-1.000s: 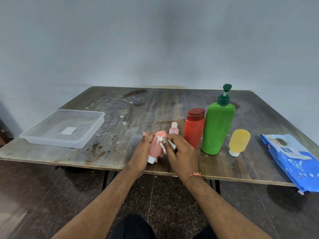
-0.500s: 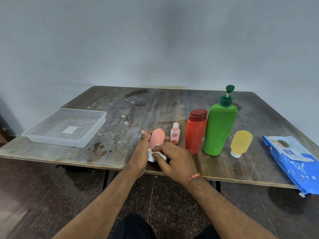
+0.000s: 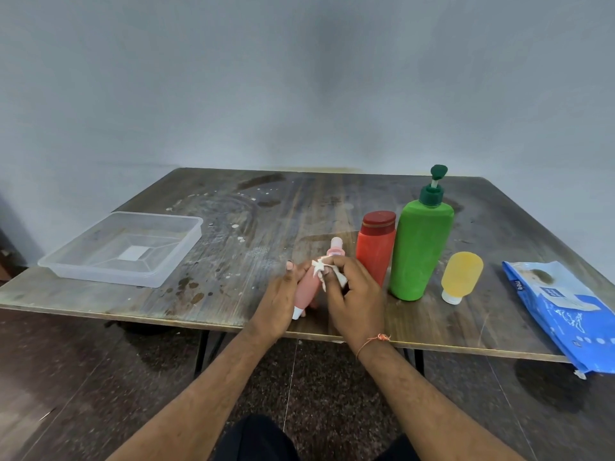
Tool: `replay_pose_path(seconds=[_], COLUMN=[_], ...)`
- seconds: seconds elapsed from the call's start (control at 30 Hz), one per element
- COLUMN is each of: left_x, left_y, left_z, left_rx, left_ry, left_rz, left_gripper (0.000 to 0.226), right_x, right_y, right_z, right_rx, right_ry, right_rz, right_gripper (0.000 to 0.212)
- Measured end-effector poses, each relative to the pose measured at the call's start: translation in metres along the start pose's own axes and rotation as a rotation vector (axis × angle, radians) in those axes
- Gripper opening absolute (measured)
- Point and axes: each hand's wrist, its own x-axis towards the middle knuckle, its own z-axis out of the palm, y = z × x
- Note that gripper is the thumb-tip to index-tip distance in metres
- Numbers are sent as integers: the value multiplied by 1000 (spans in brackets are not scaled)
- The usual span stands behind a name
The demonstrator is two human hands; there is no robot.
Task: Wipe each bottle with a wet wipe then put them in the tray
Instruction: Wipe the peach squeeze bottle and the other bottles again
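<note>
Centre of frame, near the table's front edge: the left hand [image 3: 279, 299] grips a pink squeeze bottle with a white cap [image 3: 306, 291], cap toward the viewer. The right hand [image 3: 354, 296], fingers curled, pinches a crumpled white wet wipe [image 3: 327, 272] against the bottle's upper end. The clear rectangular plastic tray [image 3: 123, 249] sits at left, well apart.

Pink bottle [image 3: 305, 289] tilted, cap down, white wipe [image 3: 327, 272] on it

Clear plastic tray [image 3: 186, 242], worn wooden table [image 3: 233, 287]
</note>
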Motion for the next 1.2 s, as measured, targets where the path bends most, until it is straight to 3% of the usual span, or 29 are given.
replay_pose_path(seconds=[0.17, 0.33, 0.47, 0.73, 1.2], left_x=[0, 0, 2, 5, 10], left_y=[0, 4, -1, -3, -16], left_z=[-5, -7, -10, -13, -9], left_rx=[-25, -73, -114, -241, -252], left_ry=[-7, 11, 20, 78, 148], left_rz=[-42, -18, -28, -87, -5], left_gripper=[85, 72, 76, 72, 60], right_x=[-1, -3, -5, -12, -8], right_y=[-2, -1, 1, -1, 5], right_z=[-1, -1, 0, 2, 6], right_rx=[-13, -11, -4, -128, -80], right_ry=[-4, -21, -90, -345, -160], right_rz=[-35, -39, -42, -252, -98], right_gripper=[15, 22, 18, 12, 14])
